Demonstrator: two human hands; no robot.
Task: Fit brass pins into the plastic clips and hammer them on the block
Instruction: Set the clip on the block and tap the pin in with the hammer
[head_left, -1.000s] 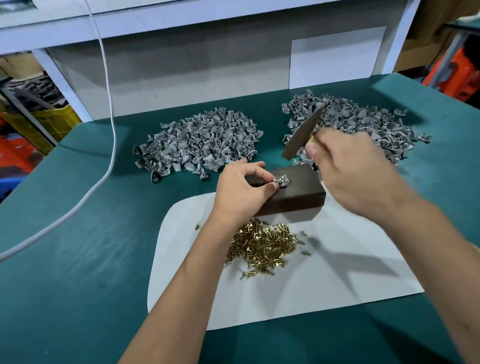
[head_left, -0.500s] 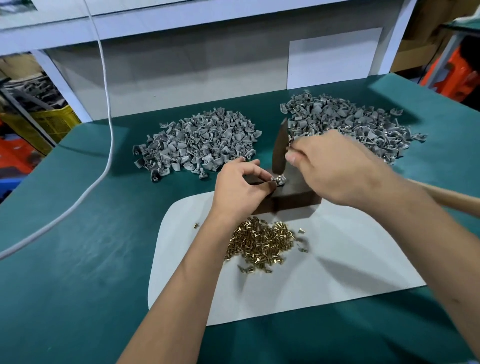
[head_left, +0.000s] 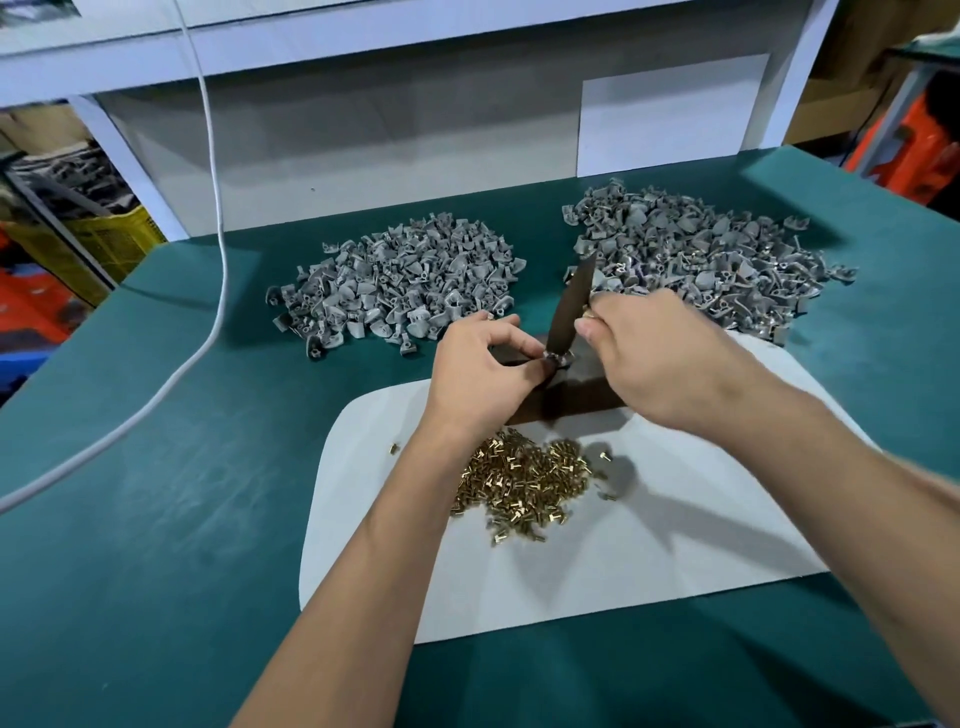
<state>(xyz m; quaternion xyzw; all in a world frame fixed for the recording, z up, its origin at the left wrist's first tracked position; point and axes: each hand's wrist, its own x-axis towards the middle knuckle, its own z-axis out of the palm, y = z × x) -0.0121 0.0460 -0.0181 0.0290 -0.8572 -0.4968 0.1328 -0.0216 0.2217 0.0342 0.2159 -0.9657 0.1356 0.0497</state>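
two clip piles (head_left: 400, 283), one pin heap (head_left: 524, 480), one block (head_left: 582, 387), two hands (head_left: 480, 376)

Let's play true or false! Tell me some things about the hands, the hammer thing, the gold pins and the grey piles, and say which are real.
1. The left hand pinches a grey clip on the dark block. True.
2. The right hand is empty. False: it grips a dark flat striking tool.
3. The brass pins lie on the white sheet. True.
4. There is only one pile of grey clips. False: a left clip pile and a right clip pile sit on the green table.
5. A white cable hangs on the left. True.
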